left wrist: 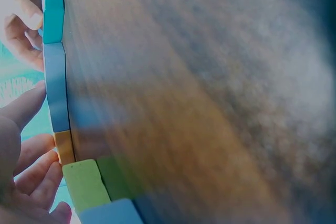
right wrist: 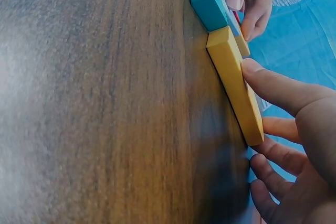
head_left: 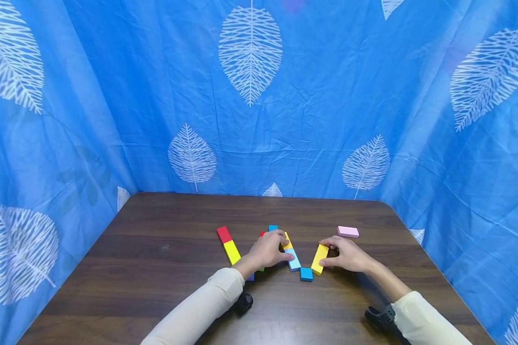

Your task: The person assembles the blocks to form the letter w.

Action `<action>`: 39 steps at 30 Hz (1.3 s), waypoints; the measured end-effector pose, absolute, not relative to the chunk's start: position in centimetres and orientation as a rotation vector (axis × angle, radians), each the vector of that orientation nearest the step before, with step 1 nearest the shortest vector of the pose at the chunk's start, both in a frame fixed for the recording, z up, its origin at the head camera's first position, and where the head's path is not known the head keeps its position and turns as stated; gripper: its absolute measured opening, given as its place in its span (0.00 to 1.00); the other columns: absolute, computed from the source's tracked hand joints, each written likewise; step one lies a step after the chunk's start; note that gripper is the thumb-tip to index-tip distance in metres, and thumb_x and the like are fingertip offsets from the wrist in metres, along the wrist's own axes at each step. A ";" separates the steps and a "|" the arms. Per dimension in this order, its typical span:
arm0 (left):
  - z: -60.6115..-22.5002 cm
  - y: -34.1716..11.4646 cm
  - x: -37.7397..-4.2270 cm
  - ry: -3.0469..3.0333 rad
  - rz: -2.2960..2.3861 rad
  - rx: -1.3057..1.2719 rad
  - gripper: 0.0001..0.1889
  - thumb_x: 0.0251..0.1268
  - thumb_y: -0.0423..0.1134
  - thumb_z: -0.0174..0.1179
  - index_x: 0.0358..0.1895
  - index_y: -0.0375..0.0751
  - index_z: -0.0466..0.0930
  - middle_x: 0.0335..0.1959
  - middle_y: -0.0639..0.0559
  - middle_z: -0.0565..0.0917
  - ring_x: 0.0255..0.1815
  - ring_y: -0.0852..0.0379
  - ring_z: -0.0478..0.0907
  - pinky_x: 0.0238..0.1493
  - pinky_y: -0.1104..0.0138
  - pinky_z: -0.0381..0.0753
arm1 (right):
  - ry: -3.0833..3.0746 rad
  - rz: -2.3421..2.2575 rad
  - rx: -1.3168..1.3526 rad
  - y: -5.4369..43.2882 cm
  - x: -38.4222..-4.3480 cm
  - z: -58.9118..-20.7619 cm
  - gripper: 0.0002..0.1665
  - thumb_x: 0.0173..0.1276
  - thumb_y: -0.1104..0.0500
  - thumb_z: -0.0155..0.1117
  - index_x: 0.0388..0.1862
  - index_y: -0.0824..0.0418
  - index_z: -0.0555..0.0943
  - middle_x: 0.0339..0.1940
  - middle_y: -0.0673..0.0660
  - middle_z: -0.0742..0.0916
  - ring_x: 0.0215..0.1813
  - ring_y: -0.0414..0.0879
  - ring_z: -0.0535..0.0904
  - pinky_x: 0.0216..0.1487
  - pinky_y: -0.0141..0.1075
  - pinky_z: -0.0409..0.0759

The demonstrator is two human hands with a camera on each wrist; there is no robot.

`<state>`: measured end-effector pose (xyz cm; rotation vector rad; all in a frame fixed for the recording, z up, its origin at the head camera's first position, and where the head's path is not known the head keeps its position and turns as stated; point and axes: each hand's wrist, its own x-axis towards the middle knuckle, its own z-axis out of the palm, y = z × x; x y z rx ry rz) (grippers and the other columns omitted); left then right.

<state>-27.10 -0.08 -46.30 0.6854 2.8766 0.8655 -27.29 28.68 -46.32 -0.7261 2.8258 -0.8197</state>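
Note:
My right hand (head_left: 347,254) pinches a yellow-orange block (head_left: 320,259) along its length, thumb near one end and fingers at the other. That block lies tilted on the table, its near end close to a small blue block (head_left: 306,274). My left hand (head_left: 267,249) rests over a line of blocks. Its thumb touches a light blue block (head_left: 294,263) and its fingers reach an orange block (head_left: 287,243) adjoining it. A green block (left wrist: 86,184) shows near the left fingers in the left wrist view, partly hidden from above by that hand.
Left of my left hand lie a red block (head_left: 224,235) and a yellow block (head_left: 231,252) end to end in a slanting line. Another blue block (head_left: 273,228) stands behind the left hand. A pink block (head_left: 347,232) sits alone at the right. Blue leaf-patterned cloth (head_left: 280,158) surrounds the dark wooden table (head_left: 164,220).

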 end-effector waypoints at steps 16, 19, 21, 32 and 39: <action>-46.1 0.0 -27.1 2.874 0.853 0.689 0.25 0.62 0.51 0.75 0.58 0.40 0.88 0.65 0.49 0.80 0.65 0.49 0.76 0.62 0.57 0.79 | 2.836 -0.900 -0.701 29.5 -27.9 -46.0 0.37 0.67 0.46 0.75 0.64 0.70 0.80 0.52 0.58 0.85 0.51 0.52 0.80 0.54 0.52 0.81; -46.1 0.0 -27.1 2.872 0.849 0.681 0.25 0.63 0.51 0.75 0.58 0.40 0.88 0.65 0.49 0.80 0.65 0.50 0.76 0.62 0.58 0.79 | 2.897 -0.901 -0.682 30.2 -28.5 -45.5 0.33 0.70 0.48 0.73 0.64 0.70 0.80 0.53 0.60 0.86 0.52 0.55 0.80 0.55 0.55 0.81; -46.1 0.0 -27.1 2.870 0.851 0.680 0.25 0.63 0.51 0.75 0.58 0.40 0.88 0.65 0.49 0.80 0.64 0.50 0.76 0.62 0.58 0.79 | 2.935 -0.900 -0.658 30.7 -28.9 -45.2 0.32 0.71 0.50 0.73 0.64 0.70 0.80 0.53 0.62 0.85 0.53 0.57 0.81 0.55 0.57 0.81; -46.0 -0.2 -27.1 2.862 0.867 0.672 0.25 0.62 0.52 0.75 0.58 0.41 0.88 0.65 0.50 0.80 0.65 0.51 0.76 0.62 0.58 0.79 | 3.038 -0.906 -0.511 33.0 -30.8 -44.3 0.30 0.72 0.53 0.72 0.63 0.73 0.79 0.60 0.73 0.81 0.59 0.69 0.78 0.57 0.63 0.79; -46.2 -0.1 -27.0 2.864 0.879 0.671 0.25 0.62 0.51 0.75 0.58 0.40 0.88 0.64 0.49 0.80 0.64 0.50 0.76 0.62 0.57 0.79 | 3.021 -0.856 -0.369 34.4 -31.9 -45.0 0.30 0.73 0.57 0.70 0.67 0.73 0.75 0.63 0.76 0.78 0.62 0.72 0.75 0.60 0.66 0.74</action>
